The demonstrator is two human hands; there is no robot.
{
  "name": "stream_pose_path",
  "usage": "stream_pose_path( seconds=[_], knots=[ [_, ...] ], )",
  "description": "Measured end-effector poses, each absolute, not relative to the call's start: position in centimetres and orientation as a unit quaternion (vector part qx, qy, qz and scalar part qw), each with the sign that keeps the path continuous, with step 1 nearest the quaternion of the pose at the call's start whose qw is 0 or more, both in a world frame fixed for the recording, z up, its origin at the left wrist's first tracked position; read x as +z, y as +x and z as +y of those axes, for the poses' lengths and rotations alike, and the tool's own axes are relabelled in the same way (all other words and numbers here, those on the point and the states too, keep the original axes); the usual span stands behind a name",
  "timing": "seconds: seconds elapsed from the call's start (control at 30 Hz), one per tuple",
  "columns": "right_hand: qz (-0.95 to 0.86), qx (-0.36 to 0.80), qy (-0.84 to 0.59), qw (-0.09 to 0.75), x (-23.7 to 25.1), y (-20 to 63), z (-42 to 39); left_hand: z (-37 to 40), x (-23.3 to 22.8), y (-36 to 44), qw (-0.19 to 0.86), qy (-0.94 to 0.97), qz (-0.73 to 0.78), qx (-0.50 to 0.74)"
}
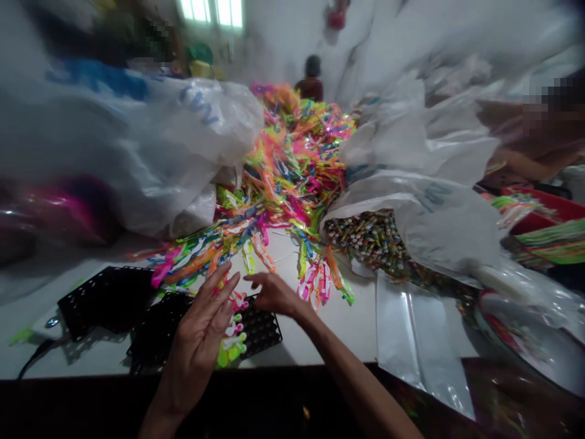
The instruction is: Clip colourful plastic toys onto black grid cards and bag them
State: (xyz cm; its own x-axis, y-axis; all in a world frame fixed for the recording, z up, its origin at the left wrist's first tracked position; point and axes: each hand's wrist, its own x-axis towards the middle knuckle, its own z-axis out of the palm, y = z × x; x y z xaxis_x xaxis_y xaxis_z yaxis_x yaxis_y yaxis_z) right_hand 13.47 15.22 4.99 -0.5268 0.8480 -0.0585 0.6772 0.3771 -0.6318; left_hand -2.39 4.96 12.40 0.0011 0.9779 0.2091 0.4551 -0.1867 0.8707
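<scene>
My left hand [201,326] is raised with its fingers stretched out and nothing visible between them. It is close to the left side of a black plastic tray [262,332] with rows of round pockets. My right hand [276,294] reaches over the tray's top edge, its finger and thumb apart; I make out nothing held there. Neon plastic pieces with white parts [232,349] stand along the tray's left side, partly covered by my left hand. More bright pieces [315,283] lie loose beyond my right hand.
A big heap of neon plastic pieces [297,158] rises between white sacks [183,140]. Printed sticks [365,235] spill from a right-hand sack. Black trays [109,302] lie left; clear plastic bags [420,341] and a basin [530,341] are right. A co-worker [525,152] sits far right.
</scene>
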Motion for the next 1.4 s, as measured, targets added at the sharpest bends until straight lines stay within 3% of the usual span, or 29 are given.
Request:
stream_pose_path(
  seconds=[0.13,0.27,0.47,0.53,0.63,0.7,0.77,0.87,1.0,1.17,1.27,1.4],
  knots=[
    [-0.785,0.18,-0.575,0.141,5.9,13.6,21.7,4.8,12.1,-2.3,0.322,0.618,0.557,0.451],
    [-0.855,0.102,-0.49,0.136,5.7,12.8,24.5,5.0,11.7,-2.3,0.329,0.611,0.558,0.455],
    [-0.865,0.107,-0.458,0.176,5.8,16.1,23.4,5.0,11.6,-2.4,0.334,0.605,0.556,0.463],
    [-0.843,0.149,-0.479,0.192,6.4,17.2,22.9,4.9,11.8,-2.3,0.334,0.6,0.557,0.468],
    [-0.794,0.357,-0.45,0.199,7.2,18.7,21.7,4.9,12.0,-2.3,0.33,0.607,0.551,0.468],
    [-0.742,0.515,-0.398,0.157,7.2,19.2,20.7,5.0,12.0,-2.3,0.323,0.613,0.548,0.469],
    [-0.711,0.579,-0.389,0.09,6.8,19.4,19.9,5.1,12.1,-2.2,0.315,0.614,0.549,0.471],
    [-0.74,0.47,-0.479,0.031,5.9,19.0,19.1,5.3,12.0,-2.1,0.311,0.617,0.547,0.473],
    [-0.766,0.269,-0.582,0.04,5.3,18.5,17.5,5.5,11.9,-1.9,0.308,0.622,0.537,0.479],
    [-0.773,0.177,-0.609,-0.029,4.9,18.6,14.8,5.4,11.6,-2.2,0.284,0.63,0.534,0.486],
    [-0.767,0.196,-0.611,0.017,4.8,18.7,13.5,5.3,11.5,-2.3,0.279,0.636,0.53,0.486],
    [-0.723,0.341,-0.561,0.216,4.4,17.7,11.8,5.3,11.5,-2.2,0.282,0.636,0.531,0.483]
  ],
)
